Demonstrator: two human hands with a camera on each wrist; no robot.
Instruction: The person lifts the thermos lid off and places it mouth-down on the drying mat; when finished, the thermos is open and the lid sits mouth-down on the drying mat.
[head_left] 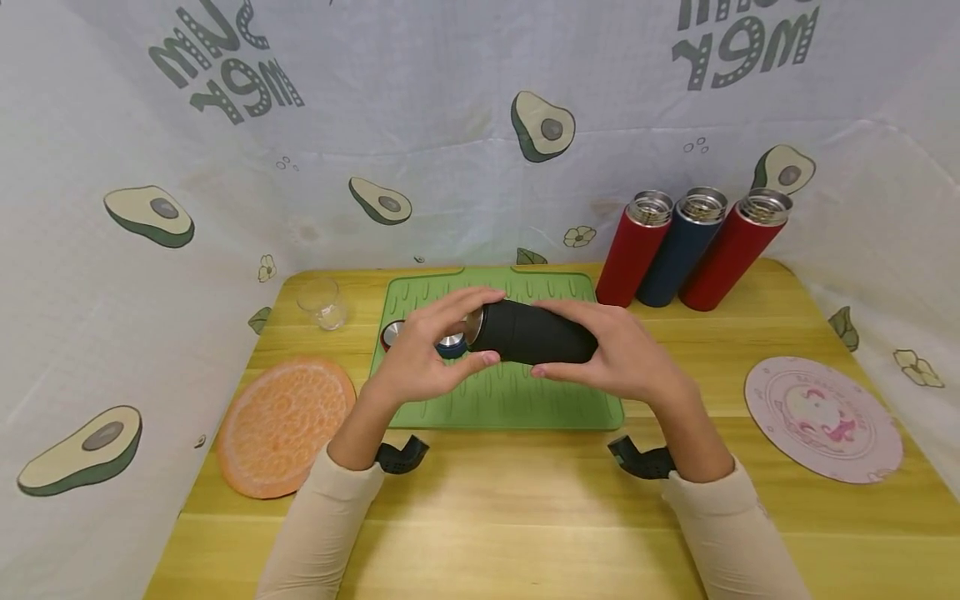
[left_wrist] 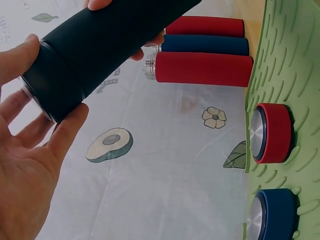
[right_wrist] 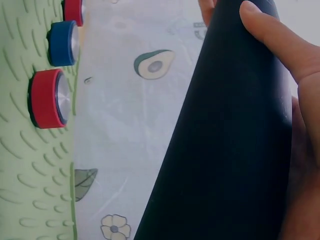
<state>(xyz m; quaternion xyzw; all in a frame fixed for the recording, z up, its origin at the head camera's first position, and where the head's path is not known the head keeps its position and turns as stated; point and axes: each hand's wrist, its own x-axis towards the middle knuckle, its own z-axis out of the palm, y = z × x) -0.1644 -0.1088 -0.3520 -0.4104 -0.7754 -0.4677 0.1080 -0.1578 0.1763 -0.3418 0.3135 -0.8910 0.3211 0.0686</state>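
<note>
Both hands hold a black thermos bottle [head_left: 536,332] sideways above the green drying mat [head_left: 510,404]. The left hand [head_left: 427,350] grips the lid [left_wrist: 55,80] at the left end, thumb on one side and fingers on the other. Around the body's other end the right hand [head_left: 618,346] is wrapped, its thumb [right_wrist: 270,30] along the black surface. Beneath, on the mat, sit a red lid [right_wrist: 47,98] and a blue lid [right_wrist: 64,43] with silver tops, plus another red lid [right_wrist: 73,11]; the hands and bottle partly cover this row in the head view.
At the back right stand a red bottle [head_left: 633,258], a blue bottle [head_left: 681,254] and a second red bottle [head_left: 735,258], all lidless. A clear glass [head_left: 326,308] is at the back left. An orange round mat [head_left: 288,425] lies left, a pink round mat [head_left: 821,421] right.
</note>
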